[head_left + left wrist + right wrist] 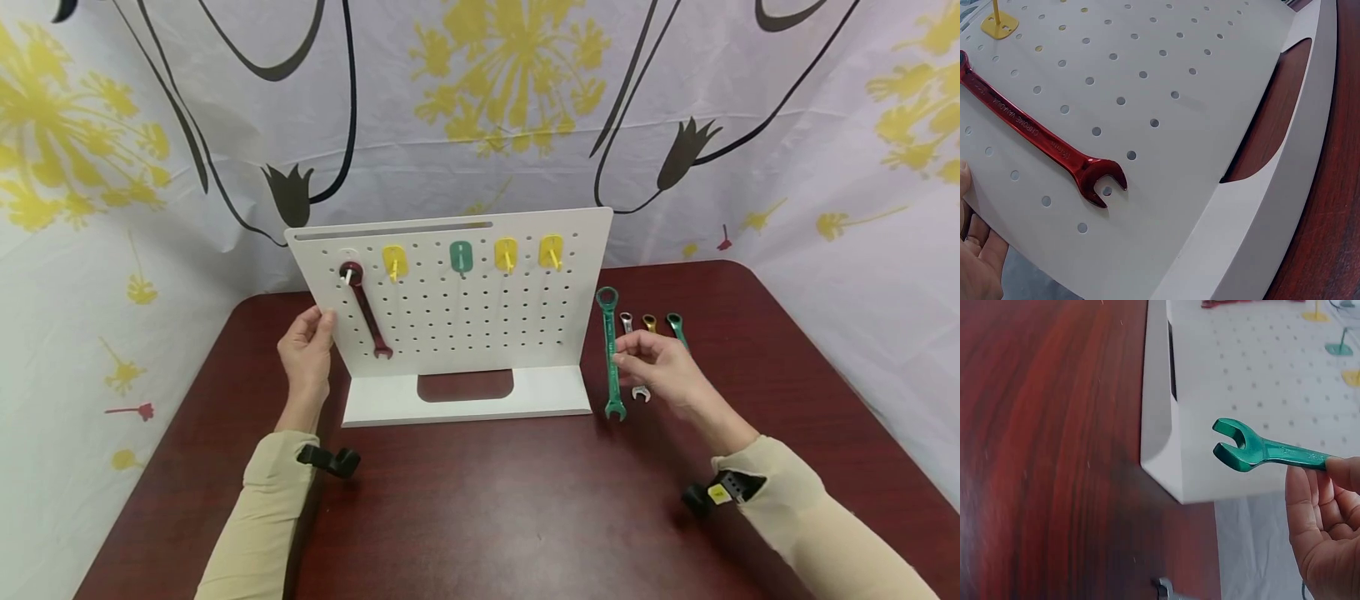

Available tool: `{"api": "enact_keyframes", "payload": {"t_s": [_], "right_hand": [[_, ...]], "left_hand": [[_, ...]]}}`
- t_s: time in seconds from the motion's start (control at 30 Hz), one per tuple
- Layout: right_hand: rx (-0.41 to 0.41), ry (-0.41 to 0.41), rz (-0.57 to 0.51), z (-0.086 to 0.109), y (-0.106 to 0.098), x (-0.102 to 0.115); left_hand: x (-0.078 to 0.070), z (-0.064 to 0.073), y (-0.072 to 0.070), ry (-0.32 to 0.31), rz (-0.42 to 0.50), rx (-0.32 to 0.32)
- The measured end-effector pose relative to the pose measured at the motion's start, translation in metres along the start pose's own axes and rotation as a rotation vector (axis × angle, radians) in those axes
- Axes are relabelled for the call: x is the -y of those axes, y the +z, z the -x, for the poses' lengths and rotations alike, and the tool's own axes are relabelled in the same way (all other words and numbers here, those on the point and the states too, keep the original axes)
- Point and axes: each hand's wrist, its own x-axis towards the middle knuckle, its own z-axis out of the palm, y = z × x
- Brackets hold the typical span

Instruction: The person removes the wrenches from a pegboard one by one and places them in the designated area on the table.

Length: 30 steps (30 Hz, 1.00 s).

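My right hand [663, 371] pinches a green combination wrench [609, 337] by its shank between thumb and fingers. The wrench hangs nearly upright just right of the white pegboard [465, 312], ring end up; its open end [1241, 447] shows clearly in the right wrist view. At the board's left edge my left hand [306, 350] grips it, thumb in front and fingers partly behind. A red combination wrench [367, 317] hangs by its ring end from the leftmost hook. Further along the board are a yellow hook [394, 262], a green hook [461, 257] and two more yellow ones [506, 255].
Beyond my right hand lie a silver wrench [626, 321], a gold wrench [649, 322] and another green wrench [677, 327], partly hidden by it. The pegboard's flat base [382, 404] rests on the dark red table [480, 500]. A patterned cloth [480, 125] hangs behind.
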Motion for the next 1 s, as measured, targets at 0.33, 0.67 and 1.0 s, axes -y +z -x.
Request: {"api": "enact_keyframes", "payload": {"t_s": [0.33, 0.67, 1.0], "right_hand": [[-0.067, 0.013, 0.008, -0.002, -0.035, -0.009], [-0.129, 0.086, -0.107, -0.006, -0.074, -0.028], [-0.175, 0.17, -0.158, -0.004, -0.111, -0.047]], "left_hand": [[0.0, 0.0, -0.001, 0.01, 0.01, 0.001], [0.001, 0.0, -0.001, 0.01, 0.007, 0.0], [0.001, 0.0, 0.0, 0.005, 0.012, 0.003]]}}
